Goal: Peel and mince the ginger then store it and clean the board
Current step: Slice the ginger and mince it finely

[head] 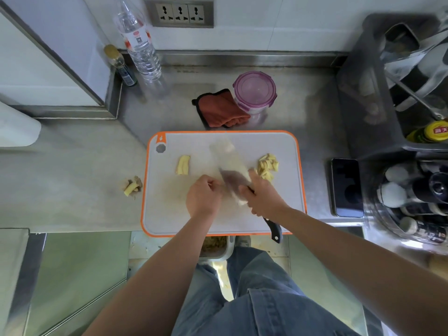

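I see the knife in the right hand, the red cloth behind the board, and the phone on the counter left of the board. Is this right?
Not quite. In the head view the phone lies on the counter right of the board, not left. The knife is in the right hand and the red cloth is behind the board.

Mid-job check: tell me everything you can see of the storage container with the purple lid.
The storage container is round, with a clear body and a translucent purple lid with snap flaps at its rim. The lid is on. It stands upright on the steel counter, behind the cutting board and apart from it. The red-brown cloth lies against its left side. No hand touches it. Its contents cannot be made out.
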Motion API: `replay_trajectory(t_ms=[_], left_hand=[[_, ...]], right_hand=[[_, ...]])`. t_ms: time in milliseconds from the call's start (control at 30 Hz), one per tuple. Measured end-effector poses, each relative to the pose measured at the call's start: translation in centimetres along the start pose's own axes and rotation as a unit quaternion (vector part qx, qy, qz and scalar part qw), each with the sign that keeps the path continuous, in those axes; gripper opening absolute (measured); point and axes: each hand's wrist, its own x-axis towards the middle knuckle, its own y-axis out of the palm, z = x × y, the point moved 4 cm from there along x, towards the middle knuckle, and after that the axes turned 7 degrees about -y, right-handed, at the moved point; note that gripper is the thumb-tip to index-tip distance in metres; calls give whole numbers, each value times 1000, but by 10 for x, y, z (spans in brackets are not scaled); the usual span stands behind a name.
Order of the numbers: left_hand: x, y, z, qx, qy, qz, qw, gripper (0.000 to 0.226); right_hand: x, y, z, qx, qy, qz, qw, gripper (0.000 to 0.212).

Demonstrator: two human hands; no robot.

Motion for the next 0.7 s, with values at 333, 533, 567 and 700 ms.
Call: replay_trajectory(t_ms=[333,533,567,700], left_hand=[[25,-58,8,45,-39,-165,984,27],[50,-59,4,135,-24,-133,982,41],[51,-59,4,144,-10,-135,980,37],[52,-57,2,183,52,-116,975,30]], right_hand=[[8,-23,-26,-56,45,-159,985,35],[9,-5,-11,-53,-7,-77,996,28],[10,-2,-10,-49,-9,-71,996,31],[12,0,-9,-47,-8,-67,997,32]])
